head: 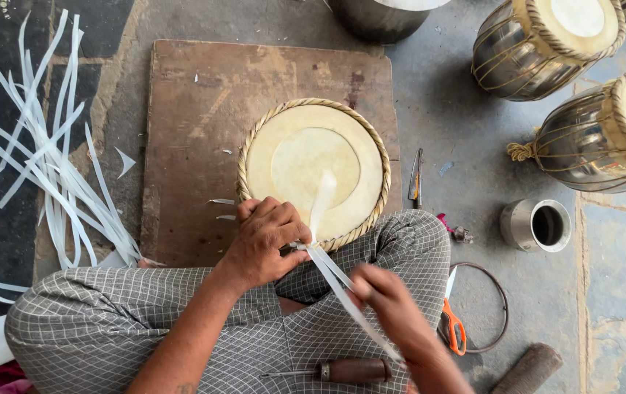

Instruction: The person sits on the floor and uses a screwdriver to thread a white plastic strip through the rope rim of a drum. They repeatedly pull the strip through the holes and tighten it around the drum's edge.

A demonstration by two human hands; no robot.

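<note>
Matt hide drumhead (313, 164) with braided rim on worn wooden board (196, 109), glossy metal drums (517, 51)

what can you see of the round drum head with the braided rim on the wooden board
The round cream drum head with the braided rim lies flat, face up, on a worn brown wooden board, its near edge against the person's checked-cloth knee. It looks like pale hide in two layers: a wide outer ring and a slightly darker inner circle. A tan plaited cord runs round the edge. The left hand presses on the near rim, where a thin white strip passes through; the right hand pulls the strip's ends.
</note>
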